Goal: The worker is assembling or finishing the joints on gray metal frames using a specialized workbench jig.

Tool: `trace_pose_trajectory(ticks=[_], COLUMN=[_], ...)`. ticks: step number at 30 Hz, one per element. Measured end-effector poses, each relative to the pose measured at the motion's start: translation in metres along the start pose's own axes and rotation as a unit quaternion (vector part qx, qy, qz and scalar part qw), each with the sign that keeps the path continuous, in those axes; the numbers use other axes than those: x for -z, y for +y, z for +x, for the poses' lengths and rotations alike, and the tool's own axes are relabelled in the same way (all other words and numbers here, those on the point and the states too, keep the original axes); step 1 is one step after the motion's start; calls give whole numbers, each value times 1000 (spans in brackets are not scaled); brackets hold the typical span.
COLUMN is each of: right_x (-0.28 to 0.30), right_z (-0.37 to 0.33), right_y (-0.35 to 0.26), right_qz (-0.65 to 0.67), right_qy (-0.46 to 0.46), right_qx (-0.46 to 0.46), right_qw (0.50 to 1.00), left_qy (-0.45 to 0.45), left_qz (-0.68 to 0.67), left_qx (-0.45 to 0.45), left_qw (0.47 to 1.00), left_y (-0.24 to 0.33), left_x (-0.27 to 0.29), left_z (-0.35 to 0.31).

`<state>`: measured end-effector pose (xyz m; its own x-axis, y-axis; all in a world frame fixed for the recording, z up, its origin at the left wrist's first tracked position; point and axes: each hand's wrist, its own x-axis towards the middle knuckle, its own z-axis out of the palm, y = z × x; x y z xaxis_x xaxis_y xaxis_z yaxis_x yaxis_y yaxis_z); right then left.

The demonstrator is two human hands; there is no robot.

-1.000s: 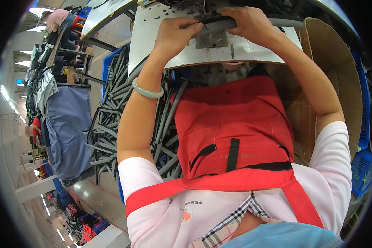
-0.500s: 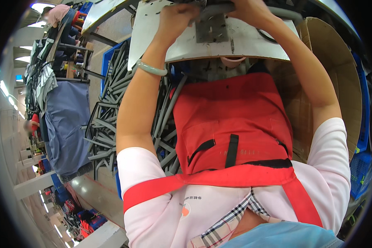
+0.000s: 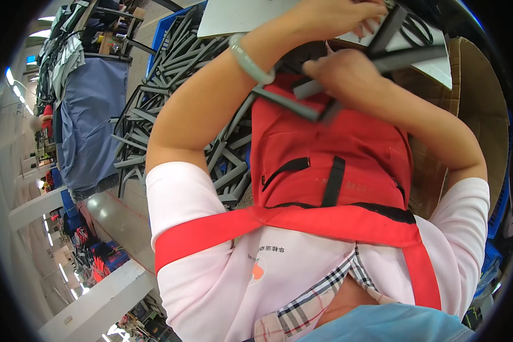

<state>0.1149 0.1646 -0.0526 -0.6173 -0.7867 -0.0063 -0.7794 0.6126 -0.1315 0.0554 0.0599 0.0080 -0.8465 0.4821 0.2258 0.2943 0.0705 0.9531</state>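
Grey and black angled bars (image 3: pixel 288 104) cross in front of my red apron, partly smeared by motion. My right hand (image 3: pixel 347 71) is closed around them, and other bar ends (image 3: pixel 413 57) stick out past its far right side. Just beyond it, my left hand (image 3: pixel 336 20) reaches over to the right with its fingers curled in. A dark upright bar (image 3: pixel 389 29) stands beside those fingertips. Whether the left fingers grip it, or something smaller, I cannot make out. A pale green bangle (image 3: pixel 249 60) circles my left wrist.
A white worktable (image 3: pixel 233 17) lies ahead, with a looped black cable (image 3: pixel 417 28) at its right. Many similar grey angled bars (image 3: pixel 176 62) pile up at left in a blue crate (image 3: pixel 161 34). To the right stands an open cardboard box (image 3: pixel 479 97).
Both hands have come off the far part of the worktable, closer to my body. The left has swung right. Angled bars now show in the right hand, over the apron.
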Motion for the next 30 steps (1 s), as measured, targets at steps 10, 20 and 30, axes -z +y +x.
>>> trace_pose_trajectory(ticks=[10,20,30], right_x=[4,52,52], right_z=[-72,-70,-28], right_y=[72,60,125], right_qz=[88,186,-8], right_qy=[103,150,227], right_qx=[-209,-86,-141], right_qw=[968,967,964], left_qy=[-280,-116,-4], left_qz=[-115,126,148], left_qx=[253,162,95], left_qw=[919,972,984], left_y=[-41,5,-35], left_x=[-33,35,51], left_z=[-118,-58,8])
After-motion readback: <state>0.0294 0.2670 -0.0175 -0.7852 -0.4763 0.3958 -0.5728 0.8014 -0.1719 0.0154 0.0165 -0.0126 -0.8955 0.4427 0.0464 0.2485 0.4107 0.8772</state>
